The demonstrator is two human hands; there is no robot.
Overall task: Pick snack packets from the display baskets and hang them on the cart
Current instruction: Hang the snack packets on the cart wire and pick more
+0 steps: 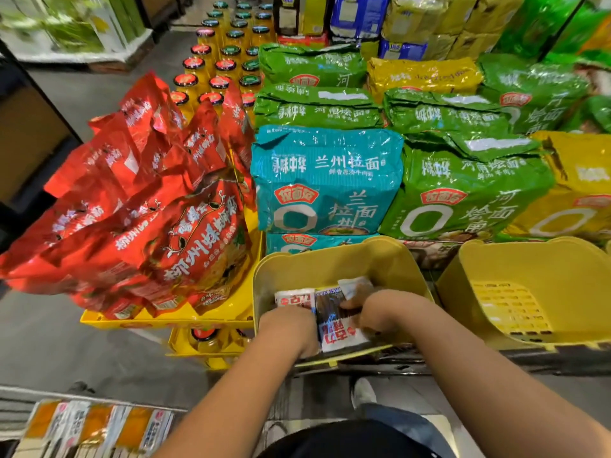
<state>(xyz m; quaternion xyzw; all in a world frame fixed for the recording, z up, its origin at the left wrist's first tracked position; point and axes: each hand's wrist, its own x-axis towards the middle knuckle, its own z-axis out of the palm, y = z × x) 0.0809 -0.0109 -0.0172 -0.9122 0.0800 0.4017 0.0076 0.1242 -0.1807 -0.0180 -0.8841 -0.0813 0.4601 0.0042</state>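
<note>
Inside basket point(330, 262), both hands point(288, 327) point(375, 312) gripping packets point(335, 333)

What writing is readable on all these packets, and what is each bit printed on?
"兰州拉面": on the teal noodle pack.
"河南烩面": on the green noodle pack beside it.
Red packs: print upside down and blurred, not readable.
Snack packets in the yellow basket, between the left hand and right hand: red characters, too blurred to read.
Jar lids and yellow packs: too small.
</note>
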